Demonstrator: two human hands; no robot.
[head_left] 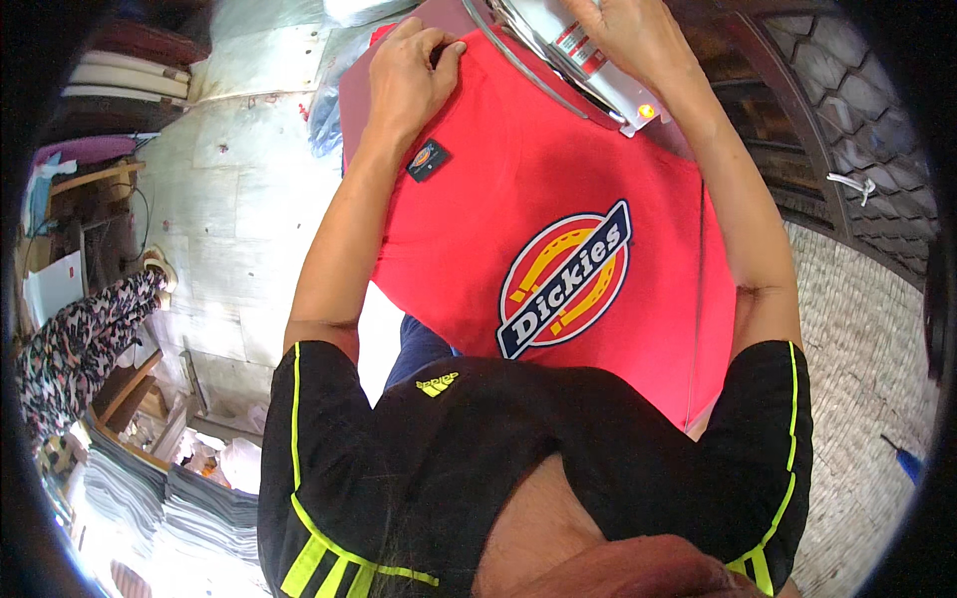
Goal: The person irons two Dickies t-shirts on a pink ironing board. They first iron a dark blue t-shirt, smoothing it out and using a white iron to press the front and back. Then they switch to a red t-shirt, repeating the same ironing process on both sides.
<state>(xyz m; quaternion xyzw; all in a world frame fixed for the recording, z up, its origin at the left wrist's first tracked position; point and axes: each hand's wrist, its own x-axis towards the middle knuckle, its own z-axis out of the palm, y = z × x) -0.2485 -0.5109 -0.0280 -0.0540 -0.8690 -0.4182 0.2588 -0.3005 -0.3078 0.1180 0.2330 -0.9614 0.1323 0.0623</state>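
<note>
A red garment [459, 239], likely a shirt, lies spread in front of me over a dull mauve board [357, 110]. It bears a large round printed emblem [564, 279] and a small black label [429, 159]. At its far left edge my left hand [411, 80] rests with fingers bent and thumb drawn in, seemingly pinching the cloth. Across the far right part of the garment stands a silver machine [578, 60] with a curved metal rim and a lit orange lamp [646, 111]. Over that machine is my right hand [633, 40]; the picture's upper edge cuts off most of its fingers.
To the left, a person in patterned clothes [80, 339] is beside a pale tiled floor [214, 229]. Stacked grey sheets [199, 518] lie at the lower left. Clear plastic [329, 110] sits left of the board. A dark metal lattice gate [847, 110] rises at the right.
</note>
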